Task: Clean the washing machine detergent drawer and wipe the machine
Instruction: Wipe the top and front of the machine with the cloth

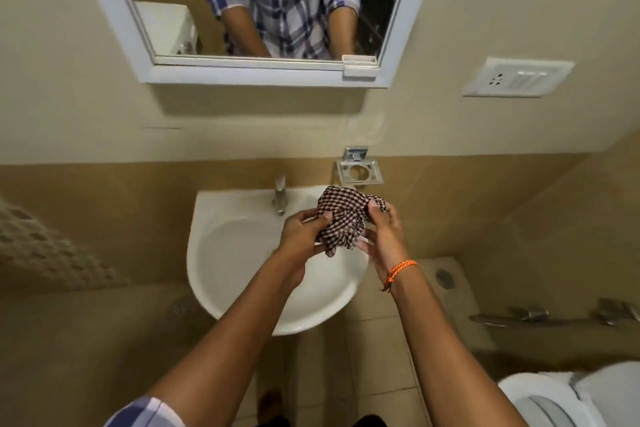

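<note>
Checkered cloth (pixel 341 220) bunched in both your grips, left hand (pixel 304 236) and right hand (pixel 382 236) closed on it over the white washbasin (pixel 242 270), tap (pixel 280 196) dry. Washing machine and drawer out of view; wiping likely remains.

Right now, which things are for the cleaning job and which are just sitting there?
For the job: checked cloth, held by left hand and right hand; sink; tap.

Just there: mirror, soap dish, wall socket, toilet.
</note>
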Demonstrator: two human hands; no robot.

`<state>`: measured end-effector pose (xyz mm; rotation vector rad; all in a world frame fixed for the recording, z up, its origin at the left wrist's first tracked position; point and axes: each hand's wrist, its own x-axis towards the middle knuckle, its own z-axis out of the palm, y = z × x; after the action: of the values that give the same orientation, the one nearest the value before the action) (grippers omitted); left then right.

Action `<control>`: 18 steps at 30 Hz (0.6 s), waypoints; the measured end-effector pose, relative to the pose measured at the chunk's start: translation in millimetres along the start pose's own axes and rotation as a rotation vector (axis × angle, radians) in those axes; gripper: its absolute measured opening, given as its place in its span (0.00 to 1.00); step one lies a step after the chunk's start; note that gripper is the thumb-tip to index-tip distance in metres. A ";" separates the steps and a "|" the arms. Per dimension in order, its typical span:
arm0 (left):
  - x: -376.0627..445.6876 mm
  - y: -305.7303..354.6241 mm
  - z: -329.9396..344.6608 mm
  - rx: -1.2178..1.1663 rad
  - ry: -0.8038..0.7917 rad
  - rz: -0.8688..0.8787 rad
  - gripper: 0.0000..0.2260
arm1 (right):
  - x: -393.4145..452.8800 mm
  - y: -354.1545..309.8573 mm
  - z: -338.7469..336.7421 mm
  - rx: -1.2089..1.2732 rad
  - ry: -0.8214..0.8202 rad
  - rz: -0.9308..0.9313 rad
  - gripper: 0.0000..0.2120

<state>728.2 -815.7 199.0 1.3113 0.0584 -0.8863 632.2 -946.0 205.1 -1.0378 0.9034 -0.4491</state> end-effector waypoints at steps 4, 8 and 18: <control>37.5 13.2 22.6 0.023 -0.029 -0.032 0.09 | 33.9 -20.0 -4.8 -0.128 0.033 -0.103 0.19; 76.3 21.7 45.0 -0.013 -0.010 -0.044 0.08 | 68.0 -38.4 -6.7 -0.139 0.050 -0.145 0.18; 175.6 37.2 91.4 0.278 0.192 0.020 0.07 | 194.0 -51.4 -13.3 -0.396 0.193 -0.203 0.08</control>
<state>830.3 -986.6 168.0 1.6523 0.0740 -0.7679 737.1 -1113.0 165.3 -1.4760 1.0906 -0.5603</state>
